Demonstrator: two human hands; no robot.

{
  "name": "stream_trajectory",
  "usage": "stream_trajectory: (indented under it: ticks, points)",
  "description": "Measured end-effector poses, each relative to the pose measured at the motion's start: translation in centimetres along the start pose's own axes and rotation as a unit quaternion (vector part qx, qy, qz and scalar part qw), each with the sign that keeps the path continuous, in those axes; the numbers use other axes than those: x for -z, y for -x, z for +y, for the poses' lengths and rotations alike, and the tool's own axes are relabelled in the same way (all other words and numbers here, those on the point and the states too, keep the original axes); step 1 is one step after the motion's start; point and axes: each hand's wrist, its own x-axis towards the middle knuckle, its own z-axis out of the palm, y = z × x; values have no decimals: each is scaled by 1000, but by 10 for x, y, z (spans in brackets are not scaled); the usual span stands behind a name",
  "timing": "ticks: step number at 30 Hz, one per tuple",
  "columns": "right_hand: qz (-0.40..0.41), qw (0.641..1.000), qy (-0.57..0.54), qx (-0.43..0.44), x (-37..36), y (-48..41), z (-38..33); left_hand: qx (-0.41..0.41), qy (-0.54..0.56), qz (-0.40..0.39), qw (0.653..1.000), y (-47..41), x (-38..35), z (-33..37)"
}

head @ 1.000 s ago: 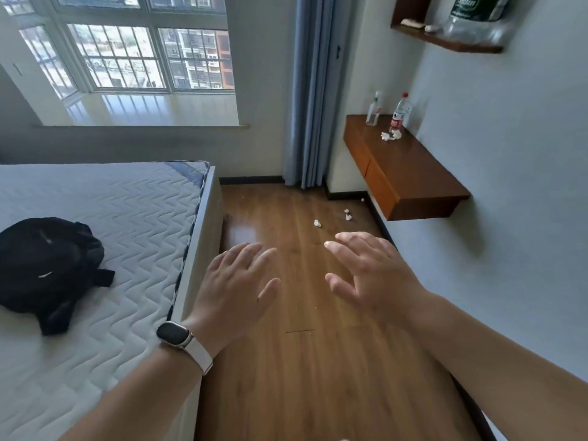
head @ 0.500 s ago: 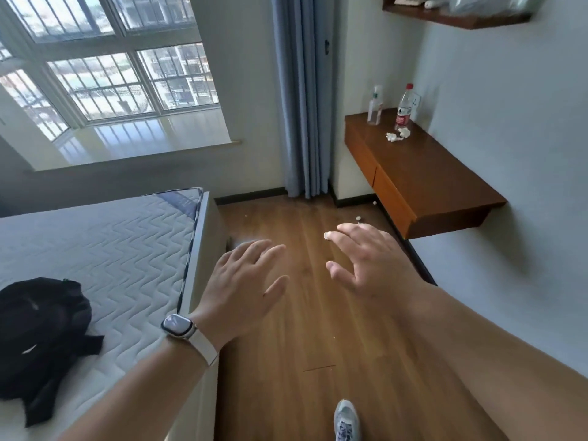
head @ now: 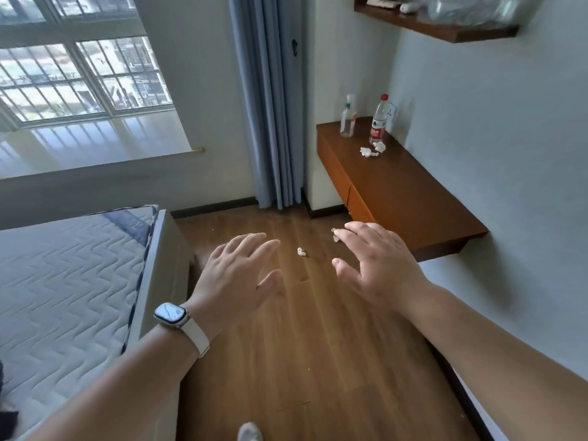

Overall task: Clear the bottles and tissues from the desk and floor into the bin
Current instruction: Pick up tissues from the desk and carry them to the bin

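On the wall-mounted wooden desk (head: 413, 198) at the right stand a clear bottle (head: 347, 117) and a red-capped bottle with a red label (head: 378, 122). Crumpled tissues (head: 371, 149) lie just in front of the red-capped bottle. One tissue ball (head: 301, 251) lies on the wooden floor between my hands; a second tissue (head: 335, 234) peeks out beside my right fingertips. My left hand (head: 237, 281) and my right hand (head: 378, 262) are stretched forward above the floor, fingers spread, holding nothing. No bin is in view.
A bed with a white mattress (head: 63, 288) fills the left side, leaving a floor aisle to the desk. A blue curtain (head: 270, 100) hangs in the far corner. A wall shelf (head: 436, 25) with a clear plastic item sits above the desk. My shoe (head: 249, 431) shows at the bottom.
The view has advanced toward the desk and turned left; the desk and floor tissues appear closer. The black bag on the bed has slid nearly out of frame. Both hands stay spread and empty.
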Motion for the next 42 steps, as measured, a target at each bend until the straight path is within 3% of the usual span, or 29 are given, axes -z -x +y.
stream_trajectory:
  ticks: [16,21,32,42]
  points:
    - [-34,992,79,-90,-33,-205,37,-64,52,-25,996,-211,-56,-145]
    - [-11,986,83,-143,-36,-262,42,-98,74,-21,992,-289,-66,-183]
    - [-28,976,79,-202,-49,-338,94,-128,97,-33,986,-395,-98,-200]
    - [-38,981,7,-188,-85,-432,213,-102,59,-96,988,-509,-143,-174]
